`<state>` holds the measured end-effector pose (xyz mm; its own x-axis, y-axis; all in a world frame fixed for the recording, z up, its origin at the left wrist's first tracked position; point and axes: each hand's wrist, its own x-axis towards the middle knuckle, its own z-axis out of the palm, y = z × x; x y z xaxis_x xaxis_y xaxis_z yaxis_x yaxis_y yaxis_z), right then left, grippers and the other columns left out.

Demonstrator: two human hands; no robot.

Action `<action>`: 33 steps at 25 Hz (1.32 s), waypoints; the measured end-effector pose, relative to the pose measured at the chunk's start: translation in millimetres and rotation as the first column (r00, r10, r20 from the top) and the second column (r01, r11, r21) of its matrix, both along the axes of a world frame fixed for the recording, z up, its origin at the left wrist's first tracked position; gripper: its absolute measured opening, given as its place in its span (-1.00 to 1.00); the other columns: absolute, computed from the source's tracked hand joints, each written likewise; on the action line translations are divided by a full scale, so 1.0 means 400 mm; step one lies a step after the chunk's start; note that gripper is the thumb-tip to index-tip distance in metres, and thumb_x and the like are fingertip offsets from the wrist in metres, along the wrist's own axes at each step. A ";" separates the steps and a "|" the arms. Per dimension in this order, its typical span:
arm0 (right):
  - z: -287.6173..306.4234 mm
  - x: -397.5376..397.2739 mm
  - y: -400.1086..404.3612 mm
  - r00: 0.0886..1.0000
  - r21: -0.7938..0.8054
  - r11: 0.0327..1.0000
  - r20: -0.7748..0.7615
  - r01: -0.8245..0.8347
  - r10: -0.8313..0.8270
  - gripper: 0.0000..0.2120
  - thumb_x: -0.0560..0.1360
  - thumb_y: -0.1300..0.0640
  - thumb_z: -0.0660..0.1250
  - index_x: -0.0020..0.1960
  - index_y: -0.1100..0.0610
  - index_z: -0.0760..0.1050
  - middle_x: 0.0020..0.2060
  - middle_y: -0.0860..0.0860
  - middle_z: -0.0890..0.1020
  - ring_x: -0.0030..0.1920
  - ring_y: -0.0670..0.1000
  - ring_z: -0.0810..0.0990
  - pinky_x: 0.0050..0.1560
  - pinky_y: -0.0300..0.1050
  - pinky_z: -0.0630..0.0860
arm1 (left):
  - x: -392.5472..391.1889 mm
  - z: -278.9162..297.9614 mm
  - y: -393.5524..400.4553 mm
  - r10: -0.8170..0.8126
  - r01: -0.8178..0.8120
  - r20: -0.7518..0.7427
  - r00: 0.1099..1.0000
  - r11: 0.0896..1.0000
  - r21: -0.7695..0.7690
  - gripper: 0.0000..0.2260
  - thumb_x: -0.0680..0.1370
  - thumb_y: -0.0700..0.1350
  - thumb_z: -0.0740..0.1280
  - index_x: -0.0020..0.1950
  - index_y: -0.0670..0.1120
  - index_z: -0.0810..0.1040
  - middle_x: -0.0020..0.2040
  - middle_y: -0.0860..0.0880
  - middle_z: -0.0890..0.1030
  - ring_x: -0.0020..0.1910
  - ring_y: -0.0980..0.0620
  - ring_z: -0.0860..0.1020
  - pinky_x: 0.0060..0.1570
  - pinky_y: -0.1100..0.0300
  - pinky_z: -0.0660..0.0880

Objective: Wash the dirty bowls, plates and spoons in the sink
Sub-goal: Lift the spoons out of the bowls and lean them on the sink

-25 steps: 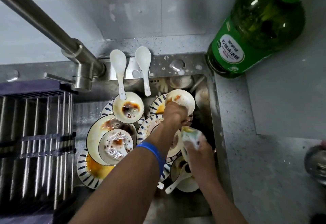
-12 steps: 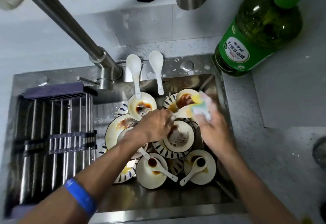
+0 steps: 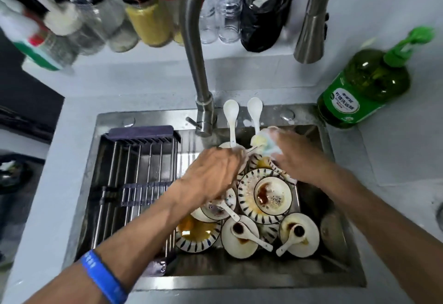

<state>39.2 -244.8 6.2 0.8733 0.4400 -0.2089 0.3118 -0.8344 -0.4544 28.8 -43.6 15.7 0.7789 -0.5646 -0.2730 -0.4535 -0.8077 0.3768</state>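
Note:
Dirty white bowls and blue-striped plates fill the right half of the steel sink. A sauce-stained bowl sits on a striped plate. Two front bowls each hold a dirty white spoon. My left hand grips what looks like a white spoon, mostly hidden by my fingers. My right hand holds a yellow sponge pressed against it, above the back of the pile. Two white spoons lie on the sink's back rim.
The tall faucet arches over the sink, its spout head hanging at the right. A dark drain rack fills the sink's left half. A green detergent bottle stands on the right counter. Jars and glasses line the back shelf.
Both hands have moved to the back of the sink and come together, the sponge now against the item in my left hand. The view has pulled back and tilted up.

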 end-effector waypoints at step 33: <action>-0.151 -0.121 0.017 0.271 0.276 0.132 -0.559 0.952 -0.784 -0.72 0.57 0.24 0.30 0.27 0.13 0.52 0.08 0.10 0.65 0.00 0.03 0.62 -0.07 -0.11 0.57 | 0.091 -0.112 -0.259 0.424 -0.945 -0.848 0.318 0.215 -0.247 -0.74 0.65 -0.29 0.10 -0.08 -0.10 0.53 -0.35 -0.02 0.46 -0.50 0.16 0.38 -0.49 0.28 0.28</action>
